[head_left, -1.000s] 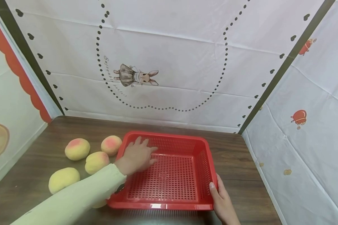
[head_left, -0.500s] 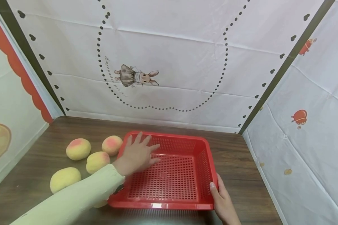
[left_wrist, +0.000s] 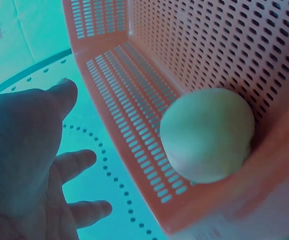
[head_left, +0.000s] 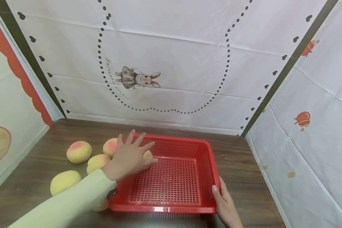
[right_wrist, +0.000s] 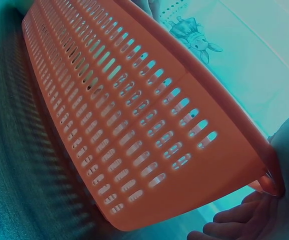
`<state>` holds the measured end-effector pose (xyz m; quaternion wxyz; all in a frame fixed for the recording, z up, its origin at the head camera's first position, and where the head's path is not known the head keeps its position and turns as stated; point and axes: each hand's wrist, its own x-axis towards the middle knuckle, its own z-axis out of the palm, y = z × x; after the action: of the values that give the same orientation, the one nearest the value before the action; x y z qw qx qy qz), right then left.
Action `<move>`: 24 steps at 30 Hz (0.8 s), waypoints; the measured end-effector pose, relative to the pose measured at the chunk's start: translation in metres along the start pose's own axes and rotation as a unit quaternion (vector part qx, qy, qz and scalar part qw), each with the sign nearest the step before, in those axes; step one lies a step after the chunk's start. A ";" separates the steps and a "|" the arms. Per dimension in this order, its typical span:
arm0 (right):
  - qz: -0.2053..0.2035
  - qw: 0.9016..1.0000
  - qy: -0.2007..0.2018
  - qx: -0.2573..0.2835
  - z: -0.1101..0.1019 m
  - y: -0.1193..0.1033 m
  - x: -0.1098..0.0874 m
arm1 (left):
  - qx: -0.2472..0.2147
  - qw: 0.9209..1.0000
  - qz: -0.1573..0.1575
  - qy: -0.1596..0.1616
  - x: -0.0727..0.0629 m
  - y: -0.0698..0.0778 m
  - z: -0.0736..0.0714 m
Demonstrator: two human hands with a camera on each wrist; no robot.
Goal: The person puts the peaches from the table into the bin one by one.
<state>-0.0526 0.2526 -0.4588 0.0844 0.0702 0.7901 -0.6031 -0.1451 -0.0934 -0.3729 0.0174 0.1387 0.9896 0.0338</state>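
L hand [head_left: 128, 158] is spread wide w/ nothing in it, over the left side of the red rectangular plastic mesh basket [head_left: 125, 207]. One round yellowish peach [left_wrist: 207, 135] sits inside near the back-left corner; at least five yellow-pink peaches [head_left: 79, 152] are on the brown wood-grain table [head_left: 245, 171], left of it. R hand [head_left: 225, 204] grips the basket's right edge, which imo helps: firm hold = less skidding. Prob lift L hand high enough not to snag the basket tbh.

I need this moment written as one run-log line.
left hand: spread over red basket; right hand: gripping basket's right side; peach: inside basket; other peaches: on table
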 end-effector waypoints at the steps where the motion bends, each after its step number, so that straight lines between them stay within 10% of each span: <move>1: 0.000 1.000 -0.001 0.002 0.000 0.000 0.000 | 0.000 1.000 -0.002 0.003 -0.002 -0.003 -0.001; 24: 0.021 1.000 0.012 -0.010 0.001 -0.002 0.002 | -0.035 0.994 -0.096 0.048 -0.051 -0.086 0.011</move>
<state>-0.0553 0.2509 -0.4575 0.0885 0.0934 0.7952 -0.5925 -0.1193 -0.1894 -0.3885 -0.0225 0.0402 0.9962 0.0736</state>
